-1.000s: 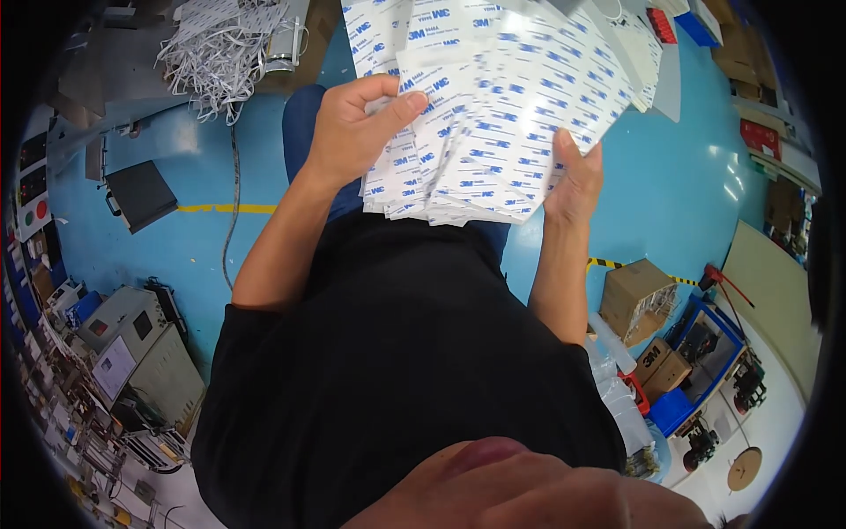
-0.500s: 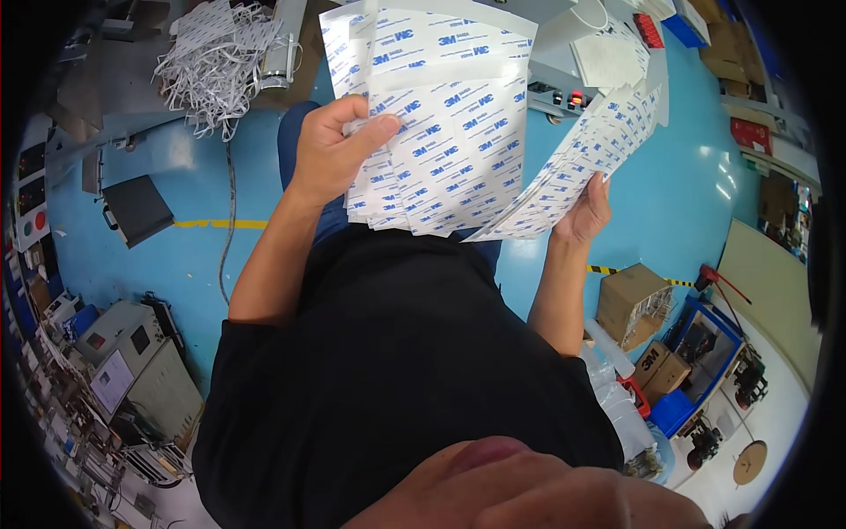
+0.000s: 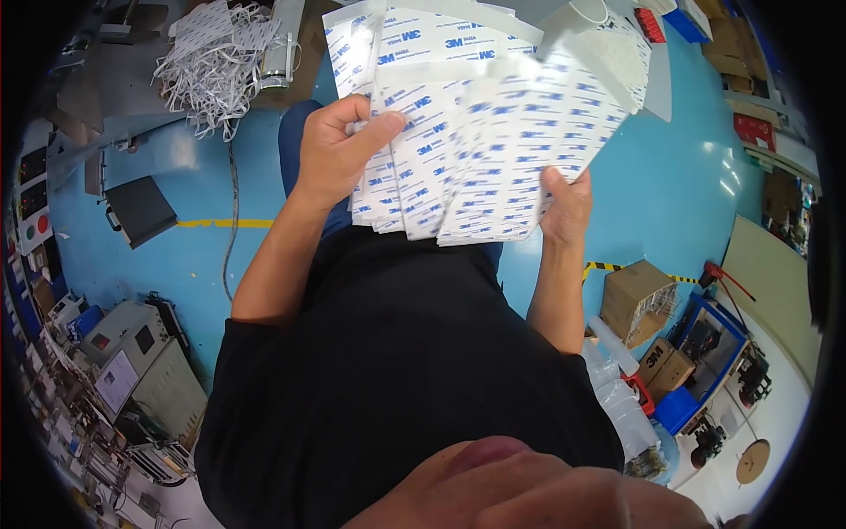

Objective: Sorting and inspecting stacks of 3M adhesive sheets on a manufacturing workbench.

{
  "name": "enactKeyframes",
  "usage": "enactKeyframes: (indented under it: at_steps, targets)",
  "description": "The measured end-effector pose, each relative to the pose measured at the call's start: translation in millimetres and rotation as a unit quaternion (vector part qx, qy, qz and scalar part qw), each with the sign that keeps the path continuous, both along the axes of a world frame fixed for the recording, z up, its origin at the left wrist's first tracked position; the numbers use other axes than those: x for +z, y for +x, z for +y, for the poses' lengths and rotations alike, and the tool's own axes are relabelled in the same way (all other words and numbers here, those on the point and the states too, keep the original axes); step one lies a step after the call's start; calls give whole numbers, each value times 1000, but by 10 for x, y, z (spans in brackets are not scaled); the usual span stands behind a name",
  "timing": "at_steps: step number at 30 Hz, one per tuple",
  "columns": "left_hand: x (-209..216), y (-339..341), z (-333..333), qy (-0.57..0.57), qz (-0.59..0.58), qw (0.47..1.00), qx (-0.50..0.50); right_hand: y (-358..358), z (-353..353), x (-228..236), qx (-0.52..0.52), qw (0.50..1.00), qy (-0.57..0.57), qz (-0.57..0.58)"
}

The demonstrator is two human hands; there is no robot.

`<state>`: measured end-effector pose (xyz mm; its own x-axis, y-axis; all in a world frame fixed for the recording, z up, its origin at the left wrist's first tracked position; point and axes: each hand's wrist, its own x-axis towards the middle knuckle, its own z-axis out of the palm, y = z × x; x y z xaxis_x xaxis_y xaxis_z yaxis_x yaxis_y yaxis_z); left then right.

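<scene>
My left hand (image 3: 345, 145) is closed on a stack of white sheets with blue print (image 3: 423, 167), thumb on top and fingers behind. The sheets look like adhesive-backed liner and lie fanned out, their lower edges uneven. On the right, my right hand (image 3: 567, 204) pinches another stack of the same printed sheets (image 3: 529, 141) by its lower right edge. This right stack tilts to the upper right, is slightly blurred, and overlaps the left one. Both are held up in front of my black shirt.
A tangled heap of white strips (image 3: 211, 79) hangs over the bench edge at upper left. More printed sheets (image 3: 621, 53) lie on the bench at upper right, near a red block (image 3: 650, 26). A cardboard box (image 3: 636, 295) stands on the blue floor at right; a dark case (image 3: 141, 212) lies at left.
My right hand has moved slightly left, and its stack has turned from nearly edge-on to facing up, now over the left stack. My left hand has barely moved.
</scene>
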<state>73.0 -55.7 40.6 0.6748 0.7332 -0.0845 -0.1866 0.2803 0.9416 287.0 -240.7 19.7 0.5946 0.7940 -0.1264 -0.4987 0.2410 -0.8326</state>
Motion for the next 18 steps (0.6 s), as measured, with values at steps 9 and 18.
enactKeyframes:
  at_steps: [9,18]
  targets:
    - [-47,-17,25,-3,5,1000,26,-51,-7,-73,-19,999,-29,-4]
    - [155,90,-33,19,-23,997,77,-35,37,-41,-27,998,41,48]
